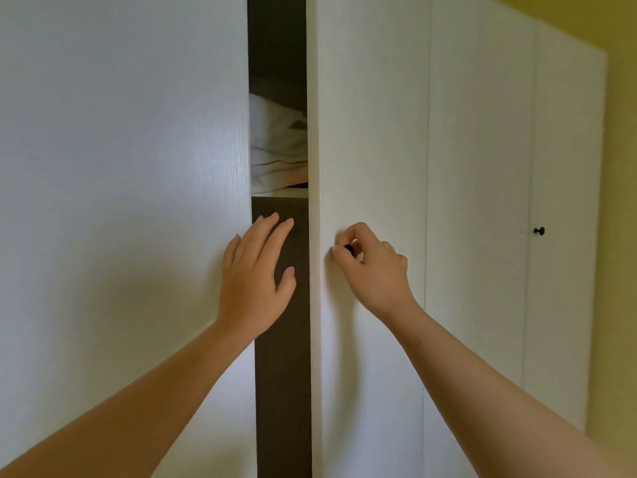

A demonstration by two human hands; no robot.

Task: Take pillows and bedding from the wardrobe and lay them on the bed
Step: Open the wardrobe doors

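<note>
The two wardrobe doors (372,132) hide most of the folded white bedding (275,146) on the shelf — only a narrow strip shows — and fingers of the right hand (374,270) nearly cover the dark knob (349,249).

Soft, even daylight is cast across the white wardrobe doors (120,201), with a faint sheen at left. The gap (281,374) is left in deep shadow. Edges are bowed by wide-angle distortion.

Right hand (374,267) pinching door knob (349,249); folded bedding (277,146) inside wardrobe gap.
</note>
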